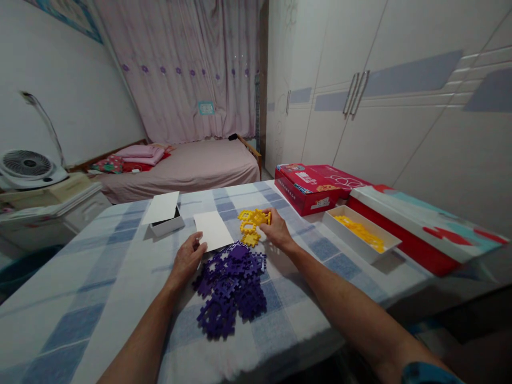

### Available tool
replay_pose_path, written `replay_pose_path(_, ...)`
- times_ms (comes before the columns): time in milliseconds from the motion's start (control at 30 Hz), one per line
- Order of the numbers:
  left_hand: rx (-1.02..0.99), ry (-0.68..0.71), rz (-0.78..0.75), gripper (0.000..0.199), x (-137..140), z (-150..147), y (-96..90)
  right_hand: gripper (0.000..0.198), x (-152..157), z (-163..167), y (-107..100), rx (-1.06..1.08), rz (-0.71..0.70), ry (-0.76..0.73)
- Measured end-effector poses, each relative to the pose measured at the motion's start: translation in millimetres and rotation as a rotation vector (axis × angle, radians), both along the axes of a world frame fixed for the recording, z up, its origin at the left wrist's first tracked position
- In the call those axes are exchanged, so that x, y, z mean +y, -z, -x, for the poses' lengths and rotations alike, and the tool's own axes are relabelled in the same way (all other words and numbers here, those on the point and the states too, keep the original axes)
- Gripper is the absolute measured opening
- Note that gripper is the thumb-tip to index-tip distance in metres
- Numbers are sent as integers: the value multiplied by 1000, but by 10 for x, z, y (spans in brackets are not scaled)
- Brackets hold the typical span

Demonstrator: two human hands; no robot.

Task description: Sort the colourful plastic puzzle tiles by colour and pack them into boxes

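My right hand (276, 228) is closed on a small cluster of yellow interlocking puzzle pieces (250, 226) with notched edges, held just above the table. At the lower left edge of a white card (213, 230), the curled fingers and thumb of my left hand (191, 250) grip it; part of the fingers is hidden. Between my forearms lies a loose heap of purple interlocking puzzle pieces (232, 282), some overlapping the card's near edge.
A white box (168, 224) with a white lid (163, 207) askew on it stands at left. To the right, an open white tray (360, 248) holds more yellow pieces, beside a red box (306, 192) and a larger red-and-white box (424, 224). A checked cloth covers the table (128, 266).
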State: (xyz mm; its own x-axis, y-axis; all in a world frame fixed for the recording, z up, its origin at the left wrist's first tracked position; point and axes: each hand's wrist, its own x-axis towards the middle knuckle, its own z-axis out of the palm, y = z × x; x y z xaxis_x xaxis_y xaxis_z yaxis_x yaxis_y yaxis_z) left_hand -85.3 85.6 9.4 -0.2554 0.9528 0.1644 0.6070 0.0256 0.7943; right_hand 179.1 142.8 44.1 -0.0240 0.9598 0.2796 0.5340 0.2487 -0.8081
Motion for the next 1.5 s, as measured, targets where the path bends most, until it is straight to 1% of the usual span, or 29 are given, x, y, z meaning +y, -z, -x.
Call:
replay_pose_path(67, 4, 4, -2, 63, -1, 7, 6, 35, 3, -255, -150, 73, -55, 57)
replay_pose_path(133, 14, 7, 1, 64, -1, 12, 11, 37, -15, -607, -299, 65, -132, 160)
replay_pose_path(200, 18, 2, 7, 65, -1, 14, 14, 38, -52, -1011, -411, -27, -205, 290)
replay_pose_path(267, 23, 3, 11, 66, 1, 14, 13, 39, -94, -1410, -458, -150, -235, 413)
replay_pose_path(333, 32, 6, 8, 66, 0, 12, 6, 40, -135, -1758, -432, -289, -192, 509)
replay_pose_path(400, 41, 4, 3, 66, -4, 8, -9, 43, -183, -2025, -353, -429, -106, 552)
replay_pose_path(467, 50, 3, -5, 66, -11, 2, -28, 48, -241, -2193, -264, -556, -55, 556)
replay_pose_path(533, 57, 1, -4, 66, -21, -7, -45, 55, -300, -2254, -208, -642, -85, 545)
replay_pose_path(600, 53, 4, 4, 68, -31, -14, -54, 57, -342, -2198, -206, -664, -191, 510)
replay_pose_path(667, 42, 7, 16, 69, -37, -18, -54, 50, -359, -2023, -244, -614, -307, 400)
replay_pose_path(733, 34, 11, 16, 69, -38, -19, -48, 41, -355, -1743, -285, -516, -347, 201)
replay_pose_path(833, 35, 3, 22, 67, -32, -19, -41, 38, -334, -1197, -287, -391, -269, -186)
replay_pose_path(867, 35, -1, 25, 66, -31, -20, -43, 40, -322, -1006, -270, -389, -256, -312)
replay_pose_path(933, 34, -9, 27, 65, -32, -26, -53, 46, -278, -646, -216, -437, -274, -524)
replay_pose_path(1000, 35, -6, 19, 64, -36, -32, -65, 51, -201, -349, -151, -501, -320, -661)
replay_pose_path(1067, 39, 1, 11, 64, -38, -35, -70, 51, -99, -138, -80, -557, -355, -721)
replay_pose_path(1167, 40, -8, 4, 62, -32, -31, -56, 45, 40, 7, 23, -638, -369, -724)
replay_pose_path(1300, 47, -5, -1, 61, -21, -25, -25, 34, 82, -41, 103, -674, -383, -719)
replay_pose_path(1500, 58, 4, -13, 60, -18, -29, -6, 28, 5, -204, 124, -729, -382, -722)
